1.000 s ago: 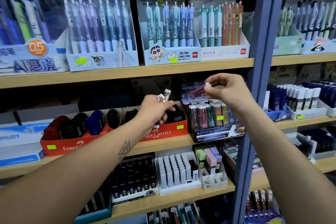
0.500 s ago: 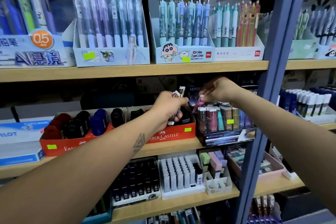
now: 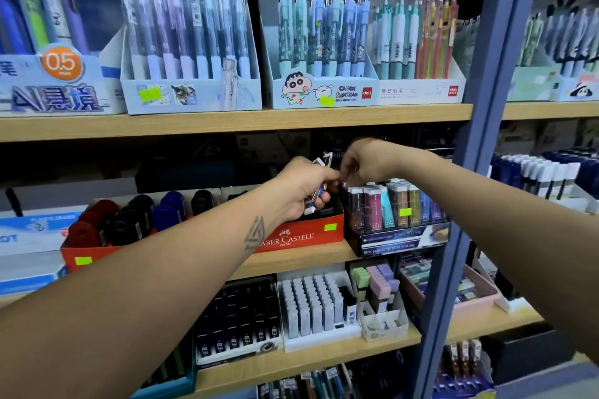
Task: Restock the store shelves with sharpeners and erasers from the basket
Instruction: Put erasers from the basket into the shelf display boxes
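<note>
1. While I watch, the left hand [image 3: 304, 186] grips a small bunch of slim erasers [image 3: 319, 191] above the red Faber-Castell box [image 3: 301, 233].
2. The right hand [image 3: 363, 165] has its fingers curled down over the dark eraser display [image 3: 395, 214]. I cannot tell if it holds anything.
3. Round sharpeners [image 3: 123, 220] in red, black and blue sit in the red box.
4. Both boxes stand side by side on the middle shelf [image 3: 301, 259].
5. Pen boxes [image 3: 321, 42] fill the shelf above.
</note>
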The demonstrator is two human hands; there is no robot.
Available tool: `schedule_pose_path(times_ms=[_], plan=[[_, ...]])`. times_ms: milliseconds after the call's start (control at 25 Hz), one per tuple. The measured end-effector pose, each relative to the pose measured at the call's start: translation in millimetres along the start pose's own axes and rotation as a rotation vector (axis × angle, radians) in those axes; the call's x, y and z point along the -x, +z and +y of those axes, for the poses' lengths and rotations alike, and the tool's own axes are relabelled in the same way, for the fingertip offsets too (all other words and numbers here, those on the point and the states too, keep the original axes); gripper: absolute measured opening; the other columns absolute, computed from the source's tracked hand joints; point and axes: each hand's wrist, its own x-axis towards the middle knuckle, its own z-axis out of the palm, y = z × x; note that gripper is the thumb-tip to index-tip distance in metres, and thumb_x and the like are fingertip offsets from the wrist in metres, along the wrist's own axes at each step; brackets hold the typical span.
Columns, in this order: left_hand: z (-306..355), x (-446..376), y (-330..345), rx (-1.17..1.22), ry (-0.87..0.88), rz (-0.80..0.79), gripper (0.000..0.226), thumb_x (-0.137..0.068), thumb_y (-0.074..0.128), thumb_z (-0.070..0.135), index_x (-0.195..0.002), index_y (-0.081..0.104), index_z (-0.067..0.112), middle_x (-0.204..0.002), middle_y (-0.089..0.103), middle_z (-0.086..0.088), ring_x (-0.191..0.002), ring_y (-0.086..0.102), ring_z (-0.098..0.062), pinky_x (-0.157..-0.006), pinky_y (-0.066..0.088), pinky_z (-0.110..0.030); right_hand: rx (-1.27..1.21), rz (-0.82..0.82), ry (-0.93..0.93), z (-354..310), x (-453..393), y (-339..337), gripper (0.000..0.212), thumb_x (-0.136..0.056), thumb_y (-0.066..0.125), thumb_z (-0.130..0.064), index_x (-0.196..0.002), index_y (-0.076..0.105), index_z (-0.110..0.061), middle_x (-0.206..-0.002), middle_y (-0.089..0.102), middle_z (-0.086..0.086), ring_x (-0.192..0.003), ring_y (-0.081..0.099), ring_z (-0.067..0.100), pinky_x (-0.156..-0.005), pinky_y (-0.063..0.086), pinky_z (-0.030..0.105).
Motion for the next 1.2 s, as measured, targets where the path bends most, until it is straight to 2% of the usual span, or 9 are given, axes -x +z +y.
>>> schedule_pose_path(times_ms=[120, 200, 320, 440, 560, 720, 960, 1080, 1200], plan=[[-1.0, 4.6, -4.7, -0.001, 0.013, 0.001, 0.010, -0.095, 0.064, 0.008, -0.092, 0.059, -0.001, -0.075, 0.066, -0.020, -0.037, 0.043, -0.010, -0.033, 0.031, -0.017, -0.104, 0.038, 0.008, 3.8, 8.7, -6.6, 0.022, -0.090, 0.070, -0.013, -0.111, 0.073, -0.020, -0.081, 0.071, -0.008, -0.072, 0.063, 0.006, -0.057, 0.044, 0.011], [-0.2, 11.6, -9.2, -0.020, 0.029, -0.050, 0.009, -0.094, 0.064, 0.007, -0.090, 0.059, 0.001, -0.066, 0.062, -0.014, -0.039, 0.042, -0.010, -0.034, 0.029, -0.017, -0.271, 0.159, 0.011, 8.9, 18.9, -6.0, 0.016, -0.092, 0.070, -0.013, -0.106, 0.074, -0.017, -0.079, 0.074, -0.001, -0.072, 0.069, 0.010, -0.063, 0.050, 0.016], [0.0, 27.4, -10.0, -0.056, 0.053, -0.190, 0.010, -0.093, 0.067, 0.006, -0.086, 0.060, 0.005, -0.062, 0.057, -0.009, -0.041, 0.041, -0.009, -0.034, 0.028, -0.017, -0.774, 0.264, -0.044, 2.5, 39.8, 10.6, 0.014, -0.095, 0.066, -0.009, -0.106, 0.074, -0.006, -0.083, 0.075, 0.010, -0.071, 0.067, 0.014, -0.064, 0.053, 0.024], [-4.7, 38.4, -5.1, -0.059, 0.068, -0.261, 0.010, -0.092, 0.067, 0.005, -0.084, 0.061, 0.007, -0.063, 0.056, -0.008, -0.041, 0.041, -0.009, -0.034, 0.028, -0.017, -1.107, 0.213, -0.039, -2.3, 53.8, 23.7, 0.022, -0.095, 0.066, -0.015, -0.102, 0.072, 0.004, -0.083, 0.071, 0.012, -0.068, 0.063, 0.015, -0.069, 0.050, 0.029], [-8.1, 48.1, -4.2, -0.027, 0.060, -0.303, 0.003, -0.093, 0.067, 0.005, -0.093, 0.064, 0.006, -0.070, 0.060, -0.012, -0.043, 0.042, -0.008, -0.035, 0.030, -0.017, -1.133, 0.200, -0.075, 1.4, 66.5, 21.6, 0.016, -0.088, 0.072, -0.007, -0.097, 0.072, 0.007, -0.077, 0.070, 0.015, -0.064, 0.063, 0.016, -0.067, 0.054, 0.026], [-12.4, 57.8, -5.9, 0.082, 0.015, -0.357, 0.019, -0.096, 0.062, 0.009, -0.114, 0.062, 0.003, -0.087, 0.062, -0.017, -0.049, 0.041, -0.009, -0.039, 0.031, -0.017, -1.008, 0.273, -0.087, 7.5, 81.8, 16.5, 0.009, -0.087, 0.070, 0.004, -0.096, 0.073, 0.003, -0.074, 0.073, 0.014, -0.068, 0.067, 0.021, -0.070, 0.060, 0.026], [-12.3, 65.6, 1.6, 0.320, -0.143, -0.359, 0.021, -0.103, 0.050, 0.016, -0.117, 0.057, 0.003, -0.078, 0.058, -0.014, -0.041, 0.037, -0.006, -0.033, 0.025, -0.013, -1.085, 0.264, -0.044, 20.1, 100.6, 9.5, 0.012, -0.088, 0.067, 0.007, -0.098, 0.073, 0.004, -0.088, 0.073, 0.023, -0.079, 0.068, 0.029, -0.073, 0.059, 0.028], [-6.9, 66.8, 13.0, 0.275, -0.090, -0.346, 0.019, -0.102, 0.052, 0.011, -0.115, 0.057, -0.001, -0.077, 0.060, -0.017, -0.041, 0.037, -0.007, -0.032, 0.026, -0.015, -1.131, 0.201, -0.072, 25.8, 108.7, 2.5, 0.015, -0.088, 0.070, 0.000, -0.102, 0.072, 0.006, -0.091, 0.072, 0.022, -0.082, 0.068, 0.026, -0.079, 0.057, 0.031], [-2.0, 66.2, 24.8, 0.277, -0.080, -0.320, 0.020, -0.102, 0.052, 0.013, -0.111, 0.059, -0.003, -0.072, 0.060, -0.016, -0.042, 0.038, -0.009, -0.032, 0.027, -0.016, -1.086, 0.228, -0.062, 32.5, 114.3, -6.3, 0.019, -0.084, 0.071, 0.009, -0.102, 0.072, 0.005, -0.087, 0.068, 0.021, -0.082, 0.068, 0.027, -0.082, 0.058, 0.032]])
